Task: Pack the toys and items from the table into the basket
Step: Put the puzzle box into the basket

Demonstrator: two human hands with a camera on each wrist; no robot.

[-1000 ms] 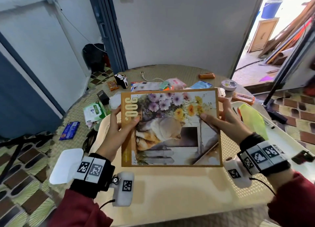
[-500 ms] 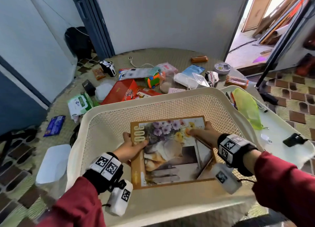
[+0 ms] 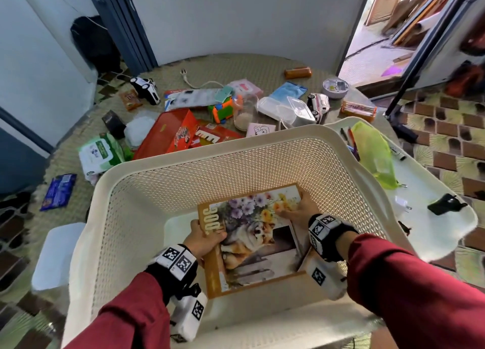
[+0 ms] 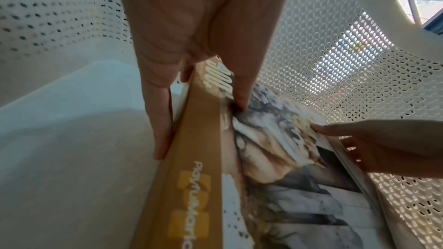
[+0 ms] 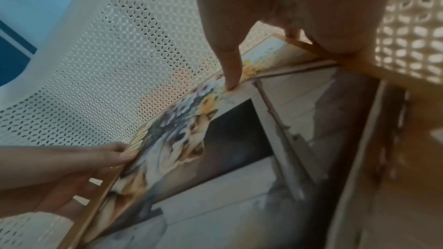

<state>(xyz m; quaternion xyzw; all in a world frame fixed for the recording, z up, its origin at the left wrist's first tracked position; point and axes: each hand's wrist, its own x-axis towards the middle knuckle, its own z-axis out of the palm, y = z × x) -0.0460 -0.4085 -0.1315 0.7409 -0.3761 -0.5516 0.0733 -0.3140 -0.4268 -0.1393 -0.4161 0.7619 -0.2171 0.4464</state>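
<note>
Cream mesh basket (image 3: 262, 149) holds the puzzle box (image 3: 257, 243) low inside, tilted against its right wall. Your left hand (image 3: 204, 239) pinches its brown edge; your right hand (image 3: 299, 211) grips the opposite side.

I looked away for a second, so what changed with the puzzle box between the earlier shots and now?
Both hands carried the puzzle box from above the table down into the basket, near its floor and right wall. The left hand and right hand still grip its opposite edges. The toys on the table stayed put.
</note>
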